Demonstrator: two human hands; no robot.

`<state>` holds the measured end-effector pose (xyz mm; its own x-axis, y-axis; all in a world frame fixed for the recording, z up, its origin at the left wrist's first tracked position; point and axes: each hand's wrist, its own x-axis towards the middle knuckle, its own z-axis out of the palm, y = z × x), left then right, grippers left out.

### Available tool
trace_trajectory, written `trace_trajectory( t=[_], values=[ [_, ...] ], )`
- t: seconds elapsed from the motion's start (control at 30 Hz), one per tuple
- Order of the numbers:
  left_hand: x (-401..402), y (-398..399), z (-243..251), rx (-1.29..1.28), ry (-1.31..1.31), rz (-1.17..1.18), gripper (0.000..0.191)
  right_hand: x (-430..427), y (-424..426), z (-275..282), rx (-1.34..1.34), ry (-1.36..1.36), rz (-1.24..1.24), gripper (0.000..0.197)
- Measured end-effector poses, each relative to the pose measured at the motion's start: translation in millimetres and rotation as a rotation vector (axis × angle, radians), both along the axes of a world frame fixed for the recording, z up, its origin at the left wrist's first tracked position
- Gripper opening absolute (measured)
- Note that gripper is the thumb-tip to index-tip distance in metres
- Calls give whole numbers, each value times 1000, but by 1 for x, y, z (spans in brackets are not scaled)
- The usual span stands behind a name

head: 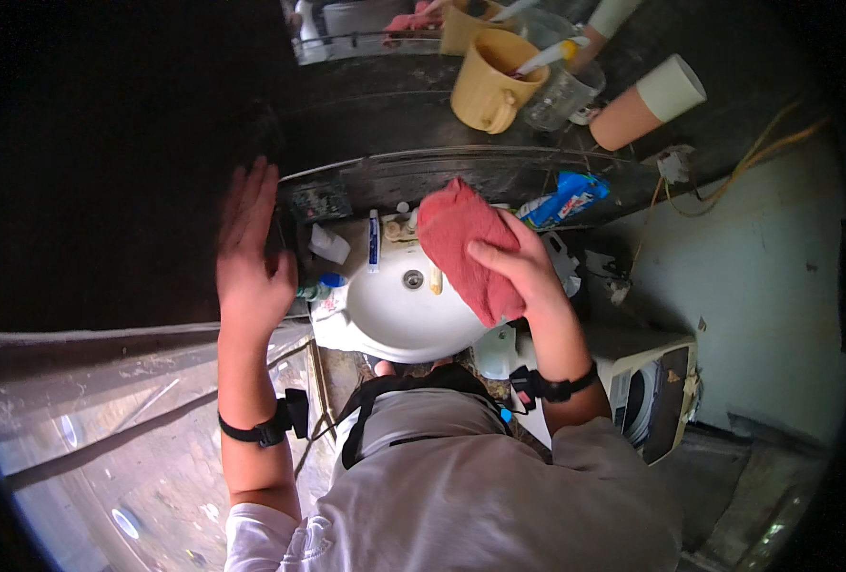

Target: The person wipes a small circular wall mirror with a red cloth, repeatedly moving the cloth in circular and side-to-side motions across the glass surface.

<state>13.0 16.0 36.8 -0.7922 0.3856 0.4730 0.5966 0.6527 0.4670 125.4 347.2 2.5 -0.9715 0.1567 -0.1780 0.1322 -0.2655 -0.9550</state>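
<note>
My right hand [519, 261] holds a folded red cloth [466, 250] over the right side of a white washbasin [408, 322]. The thumb lies across the cloth. To the left of the basin my left hand [251, 250] is raised flat, its fingers extended and nothing in it. A faucet [403, 227] stands at the back of the basin, partly hidden by the cloth. Beside it lies a toothpaste tube [373, 242]. A white tube or cup [329, 244] and a blue-capped bottle [315, 289] are at the basin's left edge.
Above the basin, a dark ledge [394, 129] bears a yellow mug [498, 82] with a toothbrush, a clear cup [562, 96] and a pink-and-white cup [648, 102]. A blue packet [569, 200] lies behind my right hand. At the right are hanging cables [741, 171] and a washing machine [651, 393].
</note>
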Motion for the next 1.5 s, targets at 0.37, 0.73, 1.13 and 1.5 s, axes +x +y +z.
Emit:
trace_trajectory(
  t=[0.37,0.73,1.13,1.5],
  values=[
    [-4,0,-7,18,88,36,82,-50,-111,49,1575,816,-264,53],
    [-12,-2,-14,108,96,7,81,-59,-155,41,1664,378,-139,64],
    [-17,-5,-18,129,61,-27,80,-35,-140,38,1460,539,-171,58],
    [-19,-7,-22,147,67,-34,79,-69,-180,35,1497,381,-138,60]
  ],
)
